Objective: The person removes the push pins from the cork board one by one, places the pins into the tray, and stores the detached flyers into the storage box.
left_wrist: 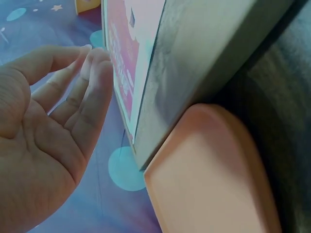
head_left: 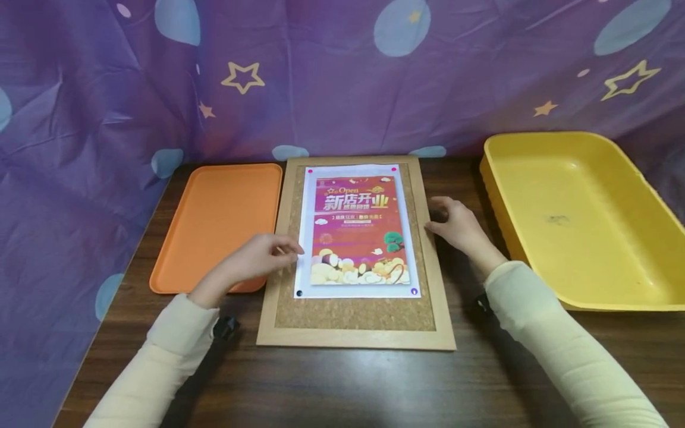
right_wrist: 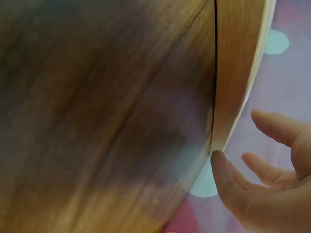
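Observation:
A cork board [head_left: 353,315] with a light wood frame lies on the dark table. On it is a white sheet with a red and purple poster [head_left: 355,232], with a small pin at each corner: pink ones at the top, a black pin [head_left: 299,293] bottom left, a purple pin [head_left: 414,291] bottom right. My left hand [head_left: 257,258] hovers by the sheet's left edge, fingers loosely bent and nothing between them in the left wrist view. Beside the frame's right edge is my right hand [head_left: 460,226], thumb and fingers apart, holding nothing; contact with the frame is unclear.
An orange tray [head_left: 219,229] lies left of the board. At the right stands a deep yellow bin [head_left: 583,238] with a dark mark on its floor. A purple cloth [head_left: 342,89] with stars and blue spots hangs behind the table [head_left: 342,386].

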Demonstrator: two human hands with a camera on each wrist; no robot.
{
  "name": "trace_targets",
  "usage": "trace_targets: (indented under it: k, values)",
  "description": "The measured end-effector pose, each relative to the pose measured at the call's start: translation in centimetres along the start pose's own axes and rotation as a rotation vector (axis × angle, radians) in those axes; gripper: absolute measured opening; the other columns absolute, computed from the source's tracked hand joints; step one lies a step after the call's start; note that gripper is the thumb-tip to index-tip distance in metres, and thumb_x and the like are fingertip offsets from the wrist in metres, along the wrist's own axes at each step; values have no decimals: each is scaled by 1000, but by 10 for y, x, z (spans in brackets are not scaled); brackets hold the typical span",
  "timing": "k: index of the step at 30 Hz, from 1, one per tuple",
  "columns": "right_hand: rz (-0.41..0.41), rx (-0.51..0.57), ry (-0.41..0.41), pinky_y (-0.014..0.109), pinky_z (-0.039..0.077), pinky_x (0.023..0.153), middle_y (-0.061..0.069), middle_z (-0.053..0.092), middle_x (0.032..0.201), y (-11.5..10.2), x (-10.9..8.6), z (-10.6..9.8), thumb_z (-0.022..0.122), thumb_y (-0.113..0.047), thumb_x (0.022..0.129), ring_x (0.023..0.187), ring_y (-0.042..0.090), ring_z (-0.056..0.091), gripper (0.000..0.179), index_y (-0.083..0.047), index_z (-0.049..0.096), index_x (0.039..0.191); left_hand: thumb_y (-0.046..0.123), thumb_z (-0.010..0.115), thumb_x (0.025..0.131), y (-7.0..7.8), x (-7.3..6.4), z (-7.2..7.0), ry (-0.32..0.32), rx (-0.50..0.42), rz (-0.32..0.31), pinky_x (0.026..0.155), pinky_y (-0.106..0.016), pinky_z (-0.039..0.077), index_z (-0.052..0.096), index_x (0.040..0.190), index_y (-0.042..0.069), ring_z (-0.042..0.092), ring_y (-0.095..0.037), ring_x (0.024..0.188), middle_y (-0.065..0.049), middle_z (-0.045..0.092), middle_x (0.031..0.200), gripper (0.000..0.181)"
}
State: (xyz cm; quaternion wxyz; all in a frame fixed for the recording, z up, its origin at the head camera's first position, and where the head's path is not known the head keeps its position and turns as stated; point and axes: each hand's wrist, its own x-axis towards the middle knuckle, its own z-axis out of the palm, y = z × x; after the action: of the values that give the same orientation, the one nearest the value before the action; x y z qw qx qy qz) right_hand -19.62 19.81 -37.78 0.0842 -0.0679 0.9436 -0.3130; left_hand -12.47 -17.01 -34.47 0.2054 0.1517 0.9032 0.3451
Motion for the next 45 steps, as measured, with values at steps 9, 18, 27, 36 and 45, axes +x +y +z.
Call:
trace_targets:
  k: [9,18,27,36,45]
  values:
    - [100,234,-81,51,44,100,37,46,133,10,3,4,63,-9,89,123,45,48,73,10,22,146,7,59,91,-8,-2,12,-132,-7,19,74,-26,52,68,105,4,61,-13,84,-10,70,95,17]
    - [132,293,-100,39,46,94,35,46,132,10,3,5,61,-5,89,121,41,48,67,10,27,144,4,64,84,-8,0,17,-251,2,41,76,-25,52,65,102,1,60,-13,85,-11,66,94,19]
    - [126,299,-120,14,43,76,34,50,127,8,2,8,63,-6,88,109,34,54,66,13,31,142,2,69,81,-6,3,24,-245,121,88,72,-21,49,65,91,3,56,-11,80,-7,63,86,11]
    - [135,314,-122,14,43,77,33,49,128,9,2,7,63,-6,88,111,33,52,65,12,31,142,1,70,81,2,2,25,-221,243,111,70,-21,49,67,82,7,58,-7,75,-2,67,80,7]
    - [118,328,-113,9,42,70,33,50,125,10,1,9,63,-5,88,109,32,52,64,12,32,141,4,71,82,1,7,24,-280,267,97,66,-19,49,68,82,6,59,-6,71,-1,68,78,3]
